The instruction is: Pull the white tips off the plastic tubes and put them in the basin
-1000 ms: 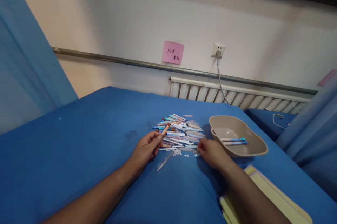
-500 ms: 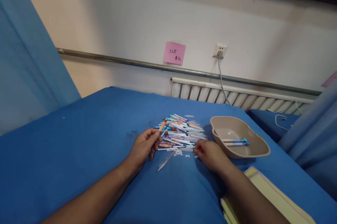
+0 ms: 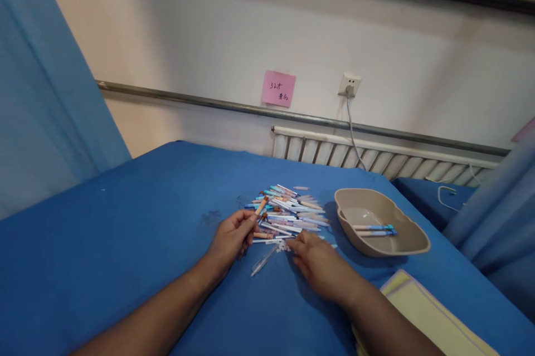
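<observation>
My left hand [image 3: 230, 238] grips an orange pen [image 3: 262, 206] that points up and away, at the near left edge of a pile of pens [image 3: 288, 212] on the blue cloth [image 3: 137, 216]. My right hand [image 3: 314, 258] lies low on the cloth just in front of the pile, fingers reaching toward some small white pieces [image 3: 283, 244] and a clear pen tube [image 3: 262, 261]. I cannot see anything held in it. A beige tray [image 3: 412, 244] to the right holds two blue pens [image 3: 374, 228].
A yellow and white pad [image 3: 434, 317] lies at the near right. Behind the table run a wall rail, a radiator [image 3: 376, 158], a pink note [image 3: 278, 88] and a socket with a cable [image 3: 349, 86]. Blue curtains hang at left and right.
My right hand has slid left from the pile's right side toward the white pieces. The left hand keeps the orange pen, having turned it slightly.
</observation>
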Tool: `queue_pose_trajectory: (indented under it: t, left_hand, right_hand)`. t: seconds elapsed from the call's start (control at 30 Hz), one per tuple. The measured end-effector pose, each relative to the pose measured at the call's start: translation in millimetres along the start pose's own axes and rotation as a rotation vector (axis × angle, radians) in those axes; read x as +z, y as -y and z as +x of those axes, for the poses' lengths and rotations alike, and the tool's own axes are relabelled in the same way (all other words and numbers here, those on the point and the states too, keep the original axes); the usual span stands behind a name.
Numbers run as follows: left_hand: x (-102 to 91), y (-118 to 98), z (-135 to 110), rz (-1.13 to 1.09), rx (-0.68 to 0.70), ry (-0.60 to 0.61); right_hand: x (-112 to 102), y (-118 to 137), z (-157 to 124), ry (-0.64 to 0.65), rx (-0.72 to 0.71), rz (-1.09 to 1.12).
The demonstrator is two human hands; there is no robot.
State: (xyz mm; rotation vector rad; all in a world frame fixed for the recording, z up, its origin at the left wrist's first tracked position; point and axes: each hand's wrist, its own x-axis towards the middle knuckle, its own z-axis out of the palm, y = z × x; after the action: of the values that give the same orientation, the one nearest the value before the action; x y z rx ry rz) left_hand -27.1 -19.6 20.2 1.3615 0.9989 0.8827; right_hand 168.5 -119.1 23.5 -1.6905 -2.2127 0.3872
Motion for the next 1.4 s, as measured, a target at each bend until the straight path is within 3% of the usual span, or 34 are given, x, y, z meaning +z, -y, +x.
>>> queue_pose_trajectory:
  t: [0.27,0.4,0.5,0.7,0.93,1.13,1.4]
  left_hand:
    - [-3.9,4.0,3.8,0.007,-0.018,-0.008]
    - [-10.8,4.5,8.6,-0.015,0.02,-0.027]
    - [-21.5,1.0,15.6,-0.002,0.081,-0.113]
    - [-45.9,-1.2,31.6,0.168,0.118,-0.231]
    - [-48.6,10.8,34.5,0.848,0.158,-0.06]
    - [-40.0,11.6,30.2,0.935,0.155,0.091]
    - [-21.0,8.8,41.6,0.893,0.34,0.116]
  right_hand:
    - [12.8,21.6,-4.9,0.038,-0.009,-0.051]
    - [13.2,13.7,-0.6,0.017,0.039,-0.011]
    - [12.4,2.2,3.9,-0.032,0.096,0.03]
    - [15.6,-11.9,8.4,-0.114,0.108,0.149]
    - [18.5,-12.9,7.7,-0.121,0.09,0.185]
    - [19.5,-13.5,7.9,-0.116,0.085,0.178]
    - [20.0,-9.9,8.9,-0.102,0.098,0.145]
